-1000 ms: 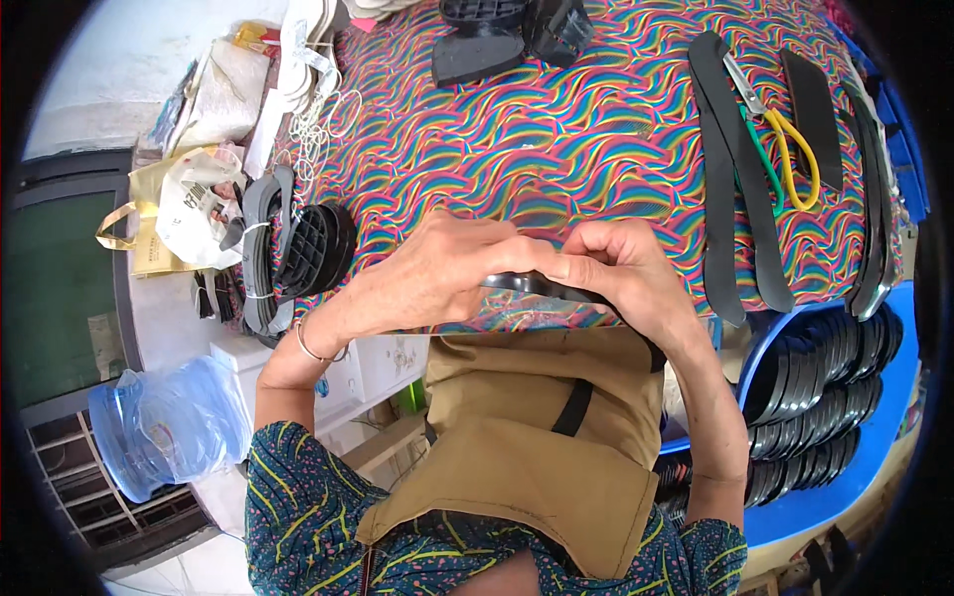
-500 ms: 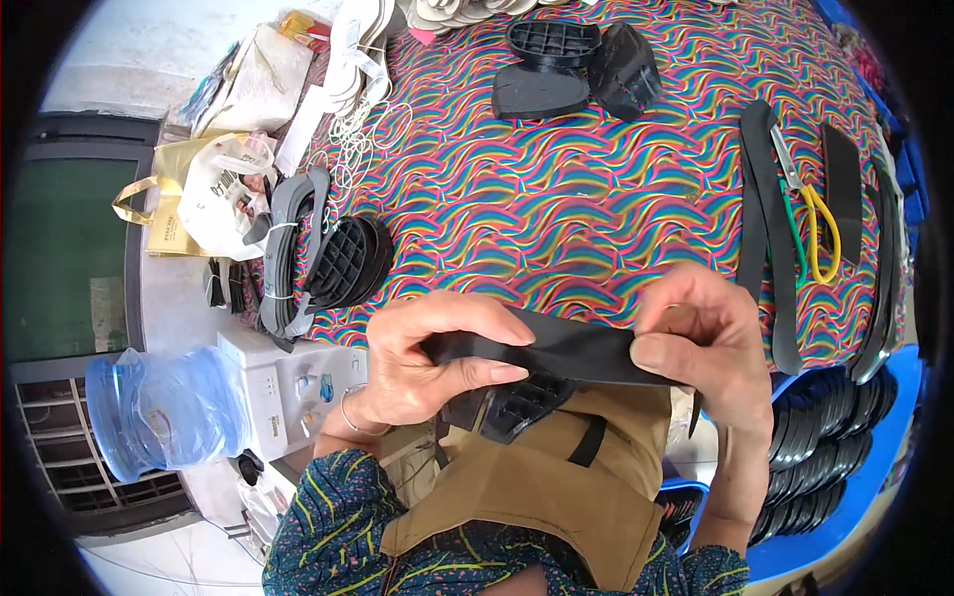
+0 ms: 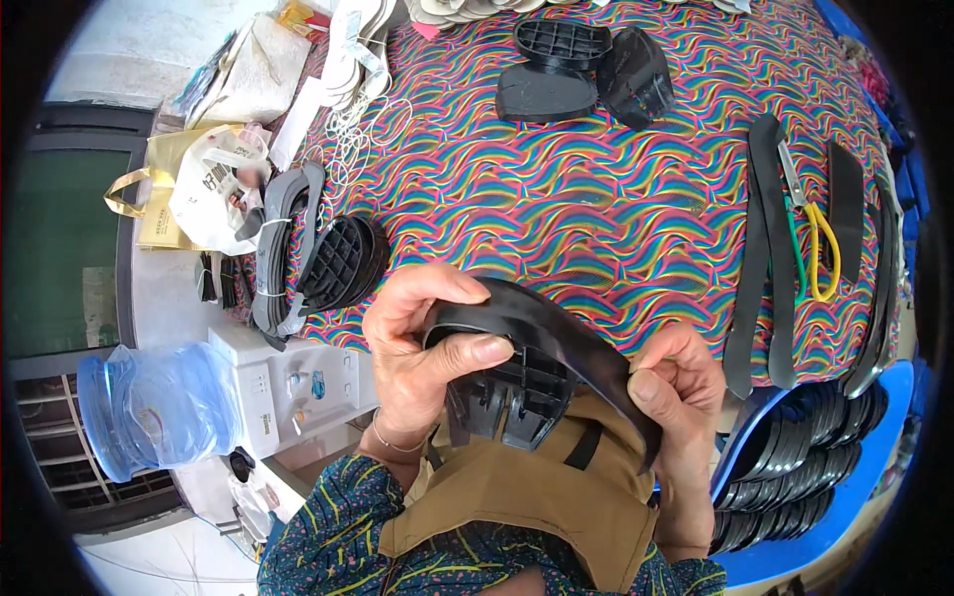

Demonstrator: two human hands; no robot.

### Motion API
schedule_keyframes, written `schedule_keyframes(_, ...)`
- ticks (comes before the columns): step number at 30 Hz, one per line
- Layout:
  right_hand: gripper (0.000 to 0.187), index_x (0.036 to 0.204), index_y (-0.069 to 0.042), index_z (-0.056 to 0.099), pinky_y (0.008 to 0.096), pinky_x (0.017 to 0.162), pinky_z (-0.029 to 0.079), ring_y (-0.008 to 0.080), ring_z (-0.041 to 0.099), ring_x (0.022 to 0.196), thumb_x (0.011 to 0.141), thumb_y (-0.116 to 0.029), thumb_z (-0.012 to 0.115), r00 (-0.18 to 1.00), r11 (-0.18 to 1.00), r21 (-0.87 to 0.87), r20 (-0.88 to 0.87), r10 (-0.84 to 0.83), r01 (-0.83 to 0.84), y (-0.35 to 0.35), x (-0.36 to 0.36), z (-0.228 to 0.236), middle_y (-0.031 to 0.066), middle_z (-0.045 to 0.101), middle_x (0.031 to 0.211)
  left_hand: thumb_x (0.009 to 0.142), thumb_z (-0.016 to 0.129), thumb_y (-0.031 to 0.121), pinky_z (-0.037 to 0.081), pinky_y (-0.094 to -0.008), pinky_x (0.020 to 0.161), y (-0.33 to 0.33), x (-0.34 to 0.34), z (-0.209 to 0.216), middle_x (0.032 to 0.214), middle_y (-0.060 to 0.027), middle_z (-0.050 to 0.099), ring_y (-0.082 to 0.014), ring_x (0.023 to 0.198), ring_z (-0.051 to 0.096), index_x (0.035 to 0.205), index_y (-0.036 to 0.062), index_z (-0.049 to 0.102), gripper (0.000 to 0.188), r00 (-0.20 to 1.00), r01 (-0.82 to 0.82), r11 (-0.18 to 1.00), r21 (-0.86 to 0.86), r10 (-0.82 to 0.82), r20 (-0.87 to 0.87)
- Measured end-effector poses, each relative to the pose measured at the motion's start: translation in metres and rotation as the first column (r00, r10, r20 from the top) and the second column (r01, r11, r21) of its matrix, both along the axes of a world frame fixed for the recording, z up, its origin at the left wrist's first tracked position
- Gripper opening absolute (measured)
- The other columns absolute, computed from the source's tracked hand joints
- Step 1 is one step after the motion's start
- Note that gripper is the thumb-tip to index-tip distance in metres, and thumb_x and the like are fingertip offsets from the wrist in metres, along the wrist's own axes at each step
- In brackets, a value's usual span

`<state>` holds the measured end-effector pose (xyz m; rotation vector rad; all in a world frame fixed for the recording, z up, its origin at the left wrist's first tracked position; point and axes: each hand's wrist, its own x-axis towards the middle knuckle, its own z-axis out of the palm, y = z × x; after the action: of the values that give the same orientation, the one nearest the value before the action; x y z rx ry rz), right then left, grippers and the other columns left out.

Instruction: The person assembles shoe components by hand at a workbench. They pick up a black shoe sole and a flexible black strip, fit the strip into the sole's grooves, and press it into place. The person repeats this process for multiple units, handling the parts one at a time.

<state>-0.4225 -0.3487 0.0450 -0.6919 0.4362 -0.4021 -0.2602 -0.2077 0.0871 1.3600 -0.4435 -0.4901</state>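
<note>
Close to the front of my apron, my left hand grips a black plastic shoe heel whose hollow underside has a ribbed grid. A smooth black strip curves along the heel's far edge, with my left thumb and fingers closed over one end. My right hand pinches the strip's other part between thumb and fingers, to the right of the heel. There the strip bends down toward the apron, apart from the heel. My left fingers hide part of the heel's left side.
Three black heel pieces lie at the back of the patterned tablecloth. Bundled grey strips and stacked black heels are left. Black strips and scissors lie right, above a blue bin of black parts.
My right hand has moved down and left, bending the strip from nearly straight into a curve. My left hand keeps its grip, and more of the heel's ribbed underside shows.
</note>
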Motion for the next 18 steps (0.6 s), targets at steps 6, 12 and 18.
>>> schedule_keyframes(6, 0.015, 0.103, -0.003, 0.050, 0.0197, 0.063, 0.044, 0.0043, 0.056, 0.070, 0.094, 0.000, 0.061, 0.995, 0.993, 0.089, 0.047, -0.085, 0.080, 0.026, 0.002, -0.005, 0.0054, 0.064, 0.083, 0.070, 0.079, -0.005, 0.052, -0.0272, 0.078, -0.012, -0.004, -0.007, 0.095, -0.0076, 0.064, -0.0151, 0.085, 0.065, 0.105, 0.0033, 0.059, 0.041, 0.994, -0.050, 0.997, -0.058, 0.044, -0.099)
schedule_keyframes(12, 0.013, 0.103, -0.003, 0.049, 0.0187, 0.064, 0.040, 0.0029, 0.050, 0.068, 0.095, 0.001, 0.059, 0.969, 0.975, 0.090, 0.125, -0.213, 0.203, 0.044, 0.010, -0.019, 0.0032, 0.061, 0.081, 0.073, 0.078, -0.003, 0.054, -0.0277, 0.077, -0.021, -0.006, -0.012, 0.098, -0.0084, 0.066, -0.0148, 0.086, 0.065, 0.108, 0.0036, 0.059, 0.040, 0.981, -0.056, 0.996, -0.076, 0.041, -0.188)
schedule_keyframes(18, 0.012, 0.101, -0.003, 0.048, 0.0209, 0.069, 0.047, 0.0056, 0.058, 0.074, 0.096, -0.002, 0.059, 0.961, 0.957, 0.119, 0.042, -0.272, 0.265, 0.047, 0.016, -0.017, 0.0065, 0.063, 0.084, 0.076, 0.076, -0.004, 0.054, -0.0271, 0.077, -0.030, -0.008, -0.015, 0.097, -0.0088, 0.068, -0.0145, 0.085, 0.066, 0.111, 0.0029, 0.059, 0.040, 0.990, -0.040, 0.996, -0.076, 0.029, -0.140)
